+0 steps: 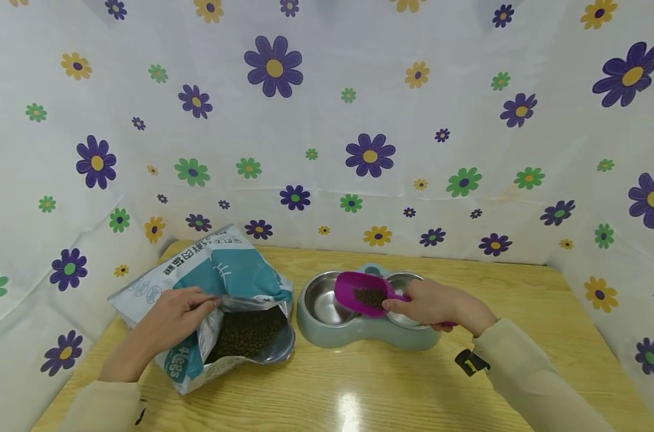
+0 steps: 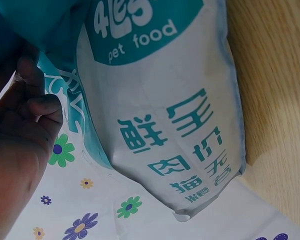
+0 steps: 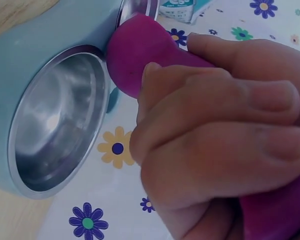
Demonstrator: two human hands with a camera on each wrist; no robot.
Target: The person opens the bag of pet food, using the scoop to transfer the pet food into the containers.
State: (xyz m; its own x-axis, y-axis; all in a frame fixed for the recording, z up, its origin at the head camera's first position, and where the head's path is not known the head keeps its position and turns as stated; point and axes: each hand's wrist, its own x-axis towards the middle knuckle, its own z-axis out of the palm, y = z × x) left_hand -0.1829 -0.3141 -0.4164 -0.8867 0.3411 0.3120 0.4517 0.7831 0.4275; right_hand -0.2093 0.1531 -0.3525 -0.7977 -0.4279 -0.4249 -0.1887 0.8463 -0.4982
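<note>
A magenta scoop [image 1: 354, 287] with brown kibble in it is held by its handle in my right hand [image 1: 429, 302], over the double pet bowl [image 1: 327, 336]. The scoop's front overlaps the left steel bowl [image 1: 327, 303] in the head view. In the right wrist view the right steel bowl [image 3: 57, 122] shows a bare, shiny inside. My left hand [image 1: 173, 318] pinches the rim of the teal and white pet food bag [image 1: 235, 267]. The bag lies tilted with its mouth toward me, and plenty of kibble [image 1: 246, 336] shows inside.
Everything stands on a wood-grain table [image 1: 327, 390]. A white flower-patterned cloth [image 1: 327, 108] rises behind the table and along both sides. The bag lies close to the bowl's left side. A black strap [image 1: 471, 362] hangs at the right sleeve.
</note>
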